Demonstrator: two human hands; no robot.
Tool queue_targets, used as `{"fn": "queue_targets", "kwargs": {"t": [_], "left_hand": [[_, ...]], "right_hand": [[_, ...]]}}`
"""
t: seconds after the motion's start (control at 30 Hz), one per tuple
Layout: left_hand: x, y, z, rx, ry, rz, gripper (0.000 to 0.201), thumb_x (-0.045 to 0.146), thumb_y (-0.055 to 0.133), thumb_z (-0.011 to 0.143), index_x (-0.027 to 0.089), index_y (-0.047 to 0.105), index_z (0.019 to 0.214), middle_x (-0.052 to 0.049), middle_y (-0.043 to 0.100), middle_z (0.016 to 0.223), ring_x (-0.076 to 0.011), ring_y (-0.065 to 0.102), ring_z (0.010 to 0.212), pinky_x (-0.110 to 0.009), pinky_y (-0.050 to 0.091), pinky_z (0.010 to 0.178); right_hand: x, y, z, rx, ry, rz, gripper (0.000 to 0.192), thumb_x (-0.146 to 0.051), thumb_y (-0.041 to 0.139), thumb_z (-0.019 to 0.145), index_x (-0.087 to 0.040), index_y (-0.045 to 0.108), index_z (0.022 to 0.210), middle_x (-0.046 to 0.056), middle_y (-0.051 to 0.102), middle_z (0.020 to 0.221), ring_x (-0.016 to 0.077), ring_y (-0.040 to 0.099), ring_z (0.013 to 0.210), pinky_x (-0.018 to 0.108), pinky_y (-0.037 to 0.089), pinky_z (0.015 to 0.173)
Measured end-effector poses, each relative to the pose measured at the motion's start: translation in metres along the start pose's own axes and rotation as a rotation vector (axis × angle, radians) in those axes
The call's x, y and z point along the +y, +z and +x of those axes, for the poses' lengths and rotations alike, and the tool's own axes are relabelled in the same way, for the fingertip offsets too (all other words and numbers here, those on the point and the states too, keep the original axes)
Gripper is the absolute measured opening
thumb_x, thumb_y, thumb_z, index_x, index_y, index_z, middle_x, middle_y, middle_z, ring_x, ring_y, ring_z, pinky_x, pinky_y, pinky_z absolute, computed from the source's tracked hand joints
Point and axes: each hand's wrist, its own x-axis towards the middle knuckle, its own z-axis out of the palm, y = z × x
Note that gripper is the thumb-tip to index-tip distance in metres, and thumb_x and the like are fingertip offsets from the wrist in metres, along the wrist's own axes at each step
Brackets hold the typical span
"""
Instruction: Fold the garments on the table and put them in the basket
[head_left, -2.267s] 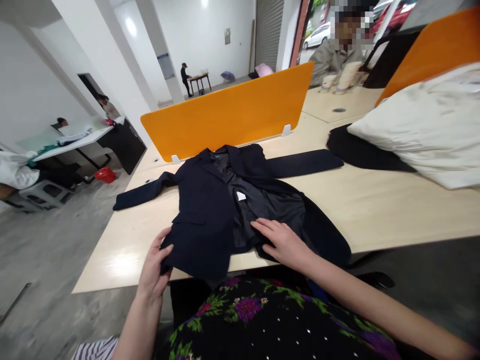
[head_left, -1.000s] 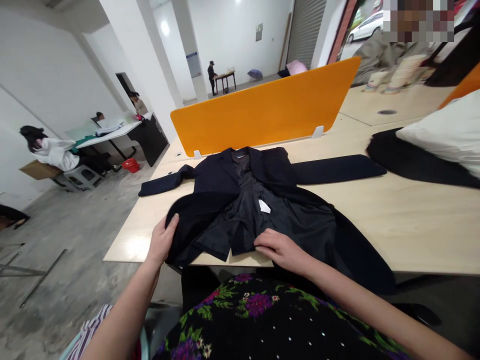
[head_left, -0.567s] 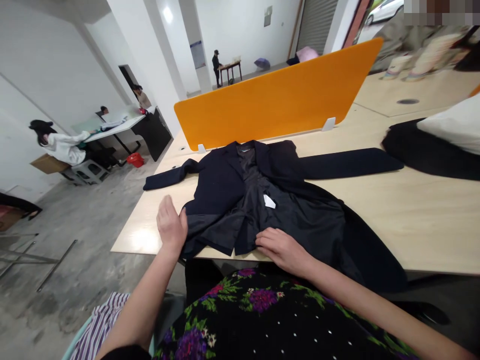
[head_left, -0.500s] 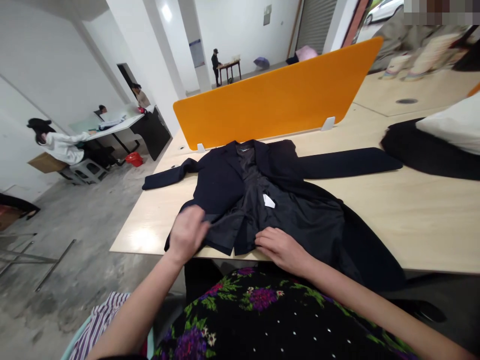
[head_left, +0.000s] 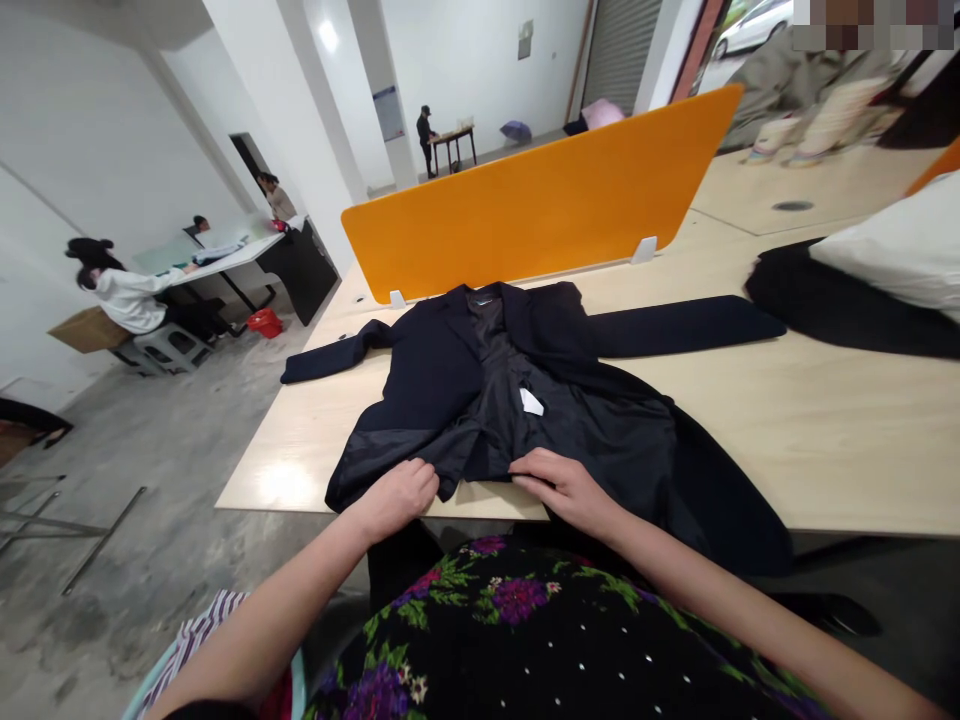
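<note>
One dark jacket point(head_left: 480, 400), two sleeves spread left and right, one white label point(head_left: 531, 402). Two orange dividers: one far point(head_left: 540, 205), one far right point(head_left: 934, 165). One white pillow point(head_left: 892, 245) right. Four people far left.

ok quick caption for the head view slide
Both hands, left and right, grip the near hem of a dark jacket spread on a wooden table.
</note>
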Motion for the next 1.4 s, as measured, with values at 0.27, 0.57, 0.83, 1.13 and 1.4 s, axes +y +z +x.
{"fn": "queue_targets", "kwargs": {"t": [0.27,0.57,0.83,1.13,1.4], "left_hand": [[0.021,-0.076,0.023,0.338,-0.307,-0.574,0.024,0.032,0.038,0.093,0.019,0.05,0.078,0.002,0.049,0.07,-0.0114,0.046,0.065,-0.022,0.039,0.063],[0.043,-0.032,0.048,0.041,0.016,-0.225,0.028,0.023,0.034,0.096,0.017,0.061,0.092,-0.007,0.062,0.091,-0.0173,0.06,0.087,-0.029,0.048,0.079],[0.038,0.023,0.065,0.13,-0.003,-0.097,0.066,0.05,0.048,0.089,0.024,0.027,0.146,-0.011,0.027,0.153,-0.032,0.015,0.142,-0.056,0.025,0.11],[0.041,0.032,0.056,0.154,-0.022,-0.06,0.072,0.05,0.052,0.087,0.026,0.024,0.148,-0.008,0.018,0.157,-0.0344,0.003,0.144,-0.06,0.021,0.111],[0.021,0.011,0.068,0.206,0.189,-0.183,0.049,0.034,0.034,0.097,0.022,0.031,0.144,-0.01,0.038,0.148,-0.019,0.033,0.137,-0.045,0.028,0.114]], "right_hand": [[-0.014,0.0,0.005,-0.127,-0.178,-0.243,0.027,-0.028,0.04,0.096,-0.019,0.066,0.096,0.009,0.068,0.099,0.0188,0.055,0.093,0.034,0.041,0.078],[-0.022,-0.006,-0.017,-0.165,-0.27,-0.337,0.018,-0.026,0.047,0.093,-0.019,0.064,0.096,0.008,0.066,0.106,0.0177,0.056,0.103,0.035,0.038,0.094],[0.033,-0.089,-0.069,0.534,0.578,-0.952,0.042,-0.039,0.049,0.087,-0.011,0.056,0.118,0.021,0.058,0.12,0.0351,0.053,0.11,0.046,0.042,0.086],[0.061,-0.156,-0.093,0.461,1.125,-0.909,0.028,-0.028,0.038,0.087,-0.018,0.063,0.094,0.014,0.065,0.079,0.0241,0.057,0.066,0.032,0.031,0.055],[0.072,-0.205,-0.087,0.482,1.027,-0.651,0.021,-0.029,0.05,0.079,-0.023,0.051,0.059,0.009,0.057,0.063,0.0246,0.052,0.064,0.036,0.035,0.062]]}}
